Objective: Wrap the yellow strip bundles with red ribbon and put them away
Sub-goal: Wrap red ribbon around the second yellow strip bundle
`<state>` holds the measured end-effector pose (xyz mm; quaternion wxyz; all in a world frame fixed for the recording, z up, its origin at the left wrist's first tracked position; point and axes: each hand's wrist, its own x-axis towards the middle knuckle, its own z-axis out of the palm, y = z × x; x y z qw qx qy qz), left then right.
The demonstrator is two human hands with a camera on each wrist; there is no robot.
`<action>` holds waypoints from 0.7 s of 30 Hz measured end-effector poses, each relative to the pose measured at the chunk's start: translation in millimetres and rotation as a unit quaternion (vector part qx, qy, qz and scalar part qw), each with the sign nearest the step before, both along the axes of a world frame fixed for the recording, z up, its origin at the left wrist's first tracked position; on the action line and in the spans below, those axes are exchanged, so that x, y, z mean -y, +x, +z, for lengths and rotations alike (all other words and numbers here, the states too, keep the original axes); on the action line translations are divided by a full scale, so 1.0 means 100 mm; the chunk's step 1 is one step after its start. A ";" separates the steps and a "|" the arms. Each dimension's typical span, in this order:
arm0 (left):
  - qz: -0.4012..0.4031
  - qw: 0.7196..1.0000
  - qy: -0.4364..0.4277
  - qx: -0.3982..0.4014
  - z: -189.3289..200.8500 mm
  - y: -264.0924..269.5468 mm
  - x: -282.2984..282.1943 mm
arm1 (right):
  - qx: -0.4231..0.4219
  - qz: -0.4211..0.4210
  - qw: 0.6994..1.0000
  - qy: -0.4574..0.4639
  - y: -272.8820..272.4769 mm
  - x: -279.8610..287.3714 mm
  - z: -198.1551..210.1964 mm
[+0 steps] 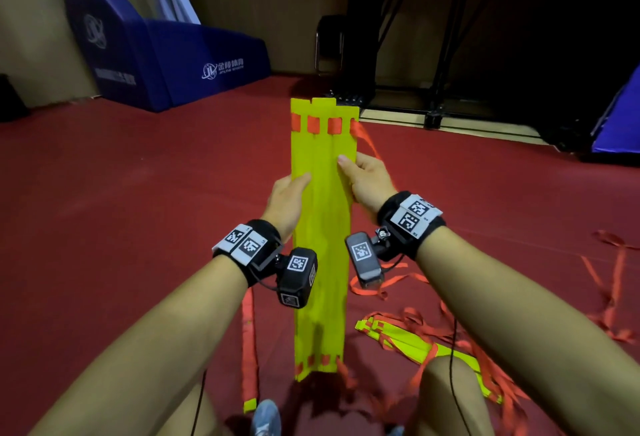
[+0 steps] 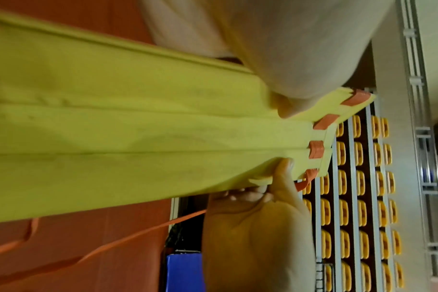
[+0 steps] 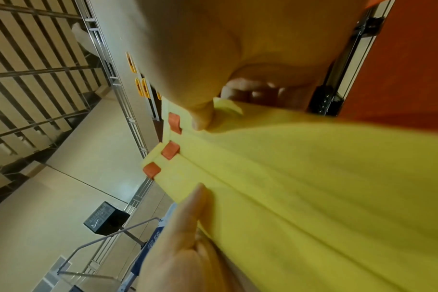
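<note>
Two yellow bundles are showing. The held bundle (image 1: 323,214), four flat strips laced with red ribbon (image 1: 335,125) at both ends, is standing upright over the floor (image 1: 104,193), the left hand (image 1: 285,200) and right hand (image 1: 367,179) gripping its edges. The second bundle (image 1: 408,342) is lying by the right knee.

Bright yellow strips (image 1: 320,228) threaded with red ribbon (image 1: 335,125); dark red floor (image 1: 121,210); blue padding (image 1: 180,65) with white lettering.

Forearms outstretched, left grip (image 1: 285,200) and right grip (image 1: 367,183) pinching, thumbs on top
</note>
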<state>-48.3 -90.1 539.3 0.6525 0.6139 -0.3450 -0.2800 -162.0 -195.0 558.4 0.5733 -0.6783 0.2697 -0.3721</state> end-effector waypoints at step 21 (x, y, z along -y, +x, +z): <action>0.135 0.978 -0.032 0.156 0.21 -0.05 -0.02 | 0.002 0.002 0.998 -0.061 0.04 -0.13 0.20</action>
